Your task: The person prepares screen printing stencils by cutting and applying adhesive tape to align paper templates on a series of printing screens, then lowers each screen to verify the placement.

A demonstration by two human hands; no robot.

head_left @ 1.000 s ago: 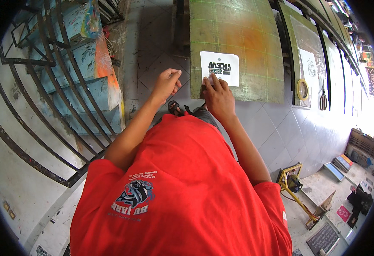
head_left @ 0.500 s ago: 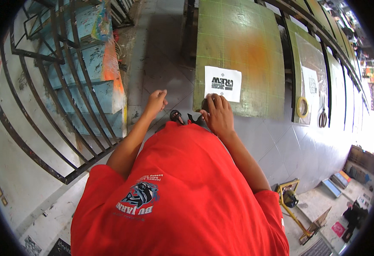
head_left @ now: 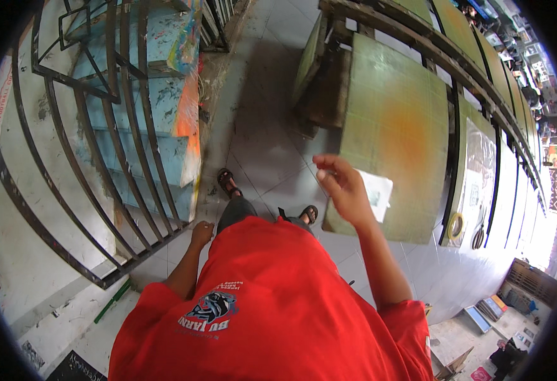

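My right hand is raised over the near left edge of a green board, holding nothing, its thumb and fingers apart. A white printed sheet lies on the board, partly hidden by that hand and wrist. My left hand hangs low at my left side by the bottom of a dark metal railing. Its fingers are curled in, and nothing shows in them. The board carries a pale grid and a blurred orange patch.
Blue paint-spattered steps rise behind the railing. Right of the board are more board stations, one with a clear plastic sheet, a yellow tape roll and scissors. Grey floor tiles run between steps and boards.
My right hand has lifted off the paper's edge. My left hand has dropped down and left, toward the railing. The board sits lower and further right in view, and my feet have moved apart.
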